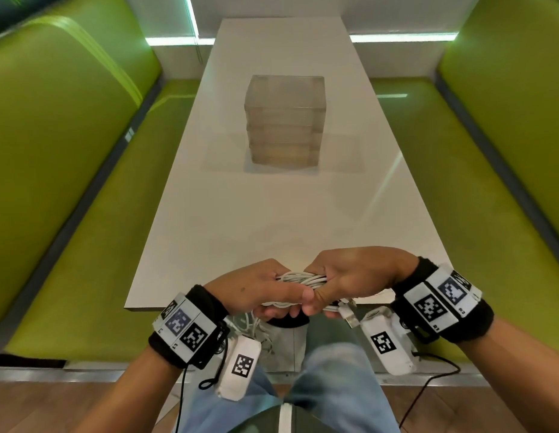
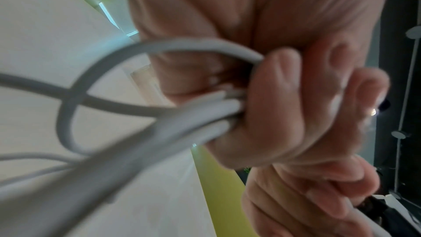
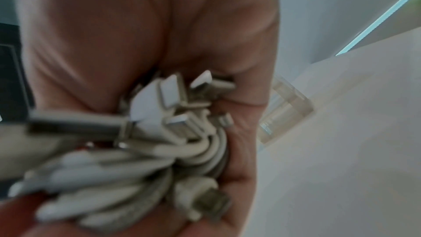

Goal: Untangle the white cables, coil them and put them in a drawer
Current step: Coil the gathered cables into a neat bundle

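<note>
The white cables (image 1: 303, 281) are gripped as one bundle between the left hand (image 1: 256, 290) and right hand (image 1: 350, 278), fingers curled tight, at the table's (image 1: 272, 214) near edge. Loose loops hang below — these are best gathered into the coil before the drawer unit (image 1: 284, 120), well apart, is approached.

The long white table (image 1: 281, 214) lies bare between its near edge and the translucent plastic drawer unit (image 1: 286, 120), the only thing standing on it, in the middle. Free strips run along both sides of the unit. Green padded benches (image 1: 68, 170) close both flanks.
</note>
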Demonstrator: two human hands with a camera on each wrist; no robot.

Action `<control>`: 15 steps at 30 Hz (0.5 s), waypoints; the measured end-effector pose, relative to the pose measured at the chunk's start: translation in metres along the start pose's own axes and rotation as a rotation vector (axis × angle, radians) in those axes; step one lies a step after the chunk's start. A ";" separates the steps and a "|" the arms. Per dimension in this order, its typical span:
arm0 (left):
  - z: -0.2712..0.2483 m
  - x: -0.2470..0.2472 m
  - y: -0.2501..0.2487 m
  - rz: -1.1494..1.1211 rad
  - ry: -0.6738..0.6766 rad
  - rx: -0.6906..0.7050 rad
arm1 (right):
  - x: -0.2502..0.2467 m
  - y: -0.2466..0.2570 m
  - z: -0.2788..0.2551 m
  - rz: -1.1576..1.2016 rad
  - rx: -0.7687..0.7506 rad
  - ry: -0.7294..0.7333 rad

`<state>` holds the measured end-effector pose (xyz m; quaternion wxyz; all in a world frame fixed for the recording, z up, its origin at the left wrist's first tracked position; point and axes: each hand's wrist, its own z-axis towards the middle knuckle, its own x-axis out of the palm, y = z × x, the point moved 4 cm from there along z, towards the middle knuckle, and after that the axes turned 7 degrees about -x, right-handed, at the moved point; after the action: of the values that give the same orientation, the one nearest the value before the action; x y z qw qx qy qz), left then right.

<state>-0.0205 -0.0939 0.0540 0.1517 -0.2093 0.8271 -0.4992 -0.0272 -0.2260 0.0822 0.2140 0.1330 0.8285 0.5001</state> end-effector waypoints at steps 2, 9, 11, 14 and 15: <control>0.001 -0.003 -0.001 -0.022 -0.014 0.021 | -0.003 0.001 0.001 -0.052 -0.018 -0.019; -0.003 -0.016 0.012 -0.091 -0.099 0.141 | -0.039 0.018 -0.022 -0.116 -0.088 -0.279; -0.001 -0.016 0.012 -0.075 -0.165 0.141 | -0.044 0.021 -0.025 -0.108 -0.102 -0.339; 0.001 -0.021 0.016 -0.090 -0.205 0.152 | -0.049 0.021 -0.030 -0.063 -0.133 -0.431; 0.001 -0.022 0.016 -0.111 -0.193 0.166 | -0.050 0.020 -0.032 -0.050 -0.138 -0.454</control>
<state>-0.0044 -0.0773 0.0402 0.2196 -0.2888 0.7515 -0.5510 0.0013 -0.2629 0.1239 0.4158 0.2066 0.7259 0.5074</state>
